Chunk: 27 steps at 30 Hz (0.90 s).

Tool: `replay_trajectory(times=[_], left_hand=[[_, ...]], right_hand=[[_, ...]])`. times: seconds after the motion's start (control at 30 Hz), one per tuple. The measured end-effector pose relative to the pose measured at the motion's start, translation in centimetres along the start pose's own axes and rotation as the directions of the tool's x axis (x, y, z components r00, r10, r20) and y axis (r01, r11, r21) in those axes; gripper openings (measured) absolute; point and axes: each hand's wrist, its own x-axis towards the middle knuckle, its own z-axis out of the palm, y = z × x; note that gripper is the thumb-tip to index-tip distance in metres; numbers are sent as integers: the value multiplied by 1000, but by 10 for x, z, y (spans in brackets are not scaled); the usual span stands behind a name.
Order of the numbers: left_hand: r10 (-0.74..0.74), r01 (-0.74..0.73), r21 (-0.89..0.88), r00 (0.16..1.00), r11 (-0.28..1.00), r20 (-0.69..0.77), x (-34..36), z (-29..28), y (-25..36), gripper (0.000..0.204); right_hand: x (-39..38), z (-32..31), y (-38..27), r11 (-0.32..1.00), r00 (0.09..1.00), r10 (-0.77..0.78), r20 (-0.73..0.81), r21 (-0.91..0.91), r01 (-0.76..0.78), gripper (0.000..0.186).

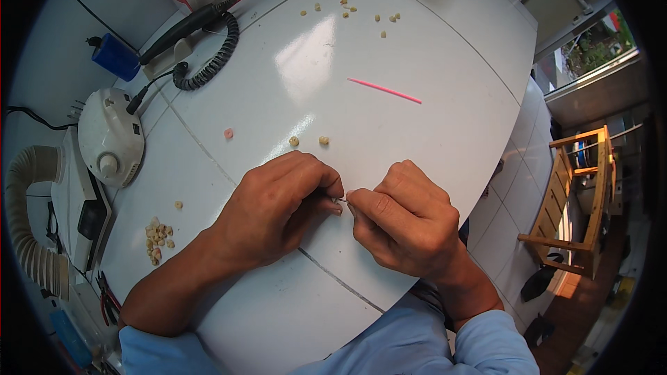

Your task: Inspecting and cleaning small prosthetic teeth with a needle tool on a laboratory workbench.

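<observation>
My left hand [274, 198] is closed in a pinch, thumb against forefinger; what it holds, if anything, is mostly hidden. Facing it, my right hand [403, 219] is closed too, its fingertips gripping a thin metal piece [342, 200] that bridges the narrow gap to the left fingertips. Just beyond my left hand lie a cream tooth-shaped piece [294, 141] and another tooth-shaped piece [324, 140]. A small pink ring-like piece [228, 133] is farther left. Beyond my right hand rests a thin pink stick [384, 90] with a tapered end.
A pile of cream pieces [158, 235] lies beside my left forearm, and several more [345, 15] are scattered at the back. A black handpiece [184, 31] with coiled cord, white control unit [111, 139], ribbed hose [31, 208] and pliers [108, 300] line the table's left side.
</observation>
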Motion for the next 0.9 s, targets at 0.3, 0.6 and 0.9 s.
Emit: replay_trajectory(times=[0.3, 0.6, 0.9], left_hand=[[14, -14, 1, 1000, 1000, 8, 0, 3, 0, 28], [-77, 77, -89, 997, 993, -4, 1, -4, 0, 22], [-390, 281, -514, 914, 811, -115, -2, -7, -7, 12]], right_hand=[[-2, -1, 1, 999, 1000, 24, -7, 32, -24, 24], [2, -18, 2, 987, 993, 115, -37, 117, -110, 19], [80, -31, 37, 946, 997, -14, -72, 322, 37, 11]])
